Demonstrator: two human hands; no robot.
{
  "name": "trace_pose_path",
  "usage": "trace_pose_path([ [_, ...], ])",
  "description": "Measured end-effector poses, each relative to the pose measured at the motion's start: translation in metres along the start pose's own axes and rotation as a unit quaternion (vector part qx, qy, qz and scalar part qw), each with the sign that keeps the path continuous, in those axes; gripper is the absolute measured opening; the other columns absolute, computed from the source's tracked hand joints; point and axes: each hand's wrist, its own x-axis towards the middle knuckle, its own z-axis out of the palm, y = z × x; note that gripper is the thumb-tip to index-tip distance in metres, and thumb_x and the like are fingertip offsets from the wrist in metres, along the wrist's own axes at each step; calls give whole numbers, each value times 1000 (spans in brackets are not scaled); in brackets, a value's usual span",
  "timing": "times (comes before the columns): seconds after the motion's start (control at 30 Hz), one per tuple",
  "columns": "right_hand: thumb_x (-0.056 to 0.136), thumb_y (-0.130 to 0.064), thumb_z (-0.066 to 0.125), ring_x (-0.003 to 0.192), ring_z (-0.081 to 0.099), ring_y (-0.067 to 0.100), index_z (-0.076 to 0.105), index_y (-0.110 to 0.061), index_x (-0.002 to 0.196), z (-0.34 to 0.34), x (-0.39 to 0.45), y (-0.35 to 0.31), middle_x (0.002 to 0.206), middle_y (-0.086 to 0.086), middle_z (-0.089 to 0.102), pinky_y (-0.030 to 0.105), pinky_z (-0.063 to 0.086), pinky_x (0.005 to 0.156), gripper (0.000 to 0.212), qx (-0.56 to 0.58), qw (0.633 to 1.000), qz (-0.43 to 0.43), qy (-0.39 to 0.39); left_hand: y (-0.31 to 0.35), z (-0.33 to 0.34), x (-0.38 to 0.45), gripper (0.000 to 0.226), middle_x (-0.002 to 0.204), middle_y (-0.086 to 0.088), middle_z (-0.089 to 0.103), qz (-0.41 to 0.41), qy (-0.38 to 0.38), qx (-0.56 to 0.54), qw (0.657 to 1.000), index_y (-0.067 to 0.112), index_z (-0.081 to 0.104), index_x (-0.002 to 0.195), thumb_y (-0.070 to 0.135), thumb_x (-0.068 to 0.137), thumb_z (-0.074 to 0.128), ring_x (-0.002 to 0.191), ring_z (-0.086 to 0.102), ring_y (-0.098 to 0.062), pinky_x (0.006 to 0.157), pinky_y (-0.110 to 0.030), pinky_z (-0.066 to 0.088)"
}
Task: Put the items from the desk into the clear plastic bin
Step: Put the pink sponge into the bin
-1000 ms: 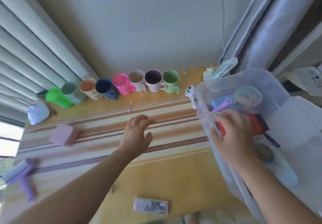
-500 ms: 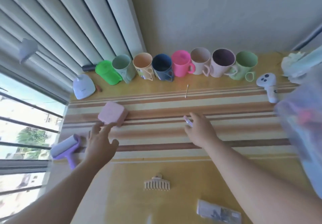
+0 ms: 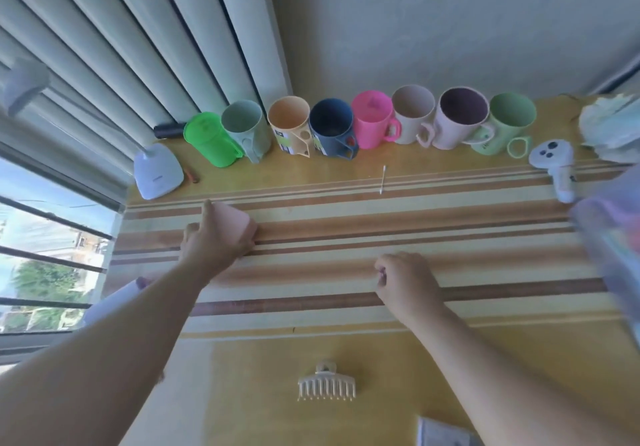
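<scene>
Pink block (image 3: pixel 232 226) sits far left on the desk (image 3: pixel 346 393), gripped by the left hand (image 3: pixel 214 241). Right hand (image 3: pixel 405 281) is curled, pinching something small that I cannot identify. Bin (image 3: pixel 613 255) lies blurred at far right; a loose grip could drop the block during that long carry.

A pink box (image 3: pixel 232 224) lies on the striped table (image 3: pixel 346 272); the clear bin (image 3: pixel 613 248) (blurred) stands at the right edge.
</scene>
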Motion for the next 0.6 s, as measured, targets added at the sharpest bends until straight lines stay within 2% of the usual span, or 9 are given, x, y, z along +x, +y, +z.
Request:
trace_pose_path([
  [0.03,96,-10,64,84,60,18,69,-19,89,-3,-7,0,88,-6,63,32,56,73,13,3,1000,5,-9,-8,8,17,59,105,-4,62,24,-13,27,999,39,55,101,88,73,39,90,54,-35,76,-60,50],
  [0.1,96,-10,63,84,59,17,64,-17,86,-11,-24,3,91,-5,61,33,57,69,13,12,999,23,-29,9,10,-7,31,83,4,50,90,9,88,992,29,51,85,56,84,37,85,52,-24,75,-52,46],
  [0.17,97,-11,60,84,56,18,61,-17,87,-20,-37,11,95,-5,59,30,49,62,12,22,998,46,-44,58,-11,-72,41,73,5,49,136,12,54,989,26,53,78,55,87,25,81,54,-15,78,-50,48],
  [0.2,98,-12,58,83,55,18,58,-18,88,-25,-43,18,96,-6,56,29,44,59,12,35,996,61,-48,79,-19,-102,43,75,8,52,156,0,41,987,26,56,85,57,86,26,84,55,-12,87,-50,49],
  [0.27,98,-14,57,79,54,16,56,-20,86,-40,-53,37,94,-8,53,28,43,59,14,65,994,81,-37,105,-11,-143,44,97,15,54,143,-1,-32,989,33,51,117,63,84,54,102,51,-17,95,-47,47],
  [0.3,97,-15,59,80,55,15,57,-22,86,-52,-58,47,95,-9,54,29,48,63,13,78,993,86,-27,117,-8,-161,66,112,8,54,130,-17,-69,989,37,40,132,63,78,67,110,49,-24,92,-45,46],
  [0.37,93,-13,63,85,59,12,65,-23,89,-88,-71,69,96,-10,57,27,53,73,10,110,991,79,8,148,1,-189,110,134,-9,49,163,-46,-53,984,40,12,155,65,67,74,120,48,-35,91,-46,46],
  [0.47,86,-7,70,77,55,2,71,-23,86,-165,-94,103,88,-10,58,10,41,68,16,139,982,57,118,218,-4,-216,125,142,-8,43,240,-59,-21,969,43,-2,159,62,61,73,125,46,-35,97,-46,46],
  [0.6,80,-6,78,69,56,9,76,-23,84,-272,-138,166,76,-9,64,20,43,64,17,116,951,71,279,349,-28,-270,126,141,-4,40,397,-48,-42,916,43,-5,158,59,62,75,129,43,-33,104,-45,43],
])
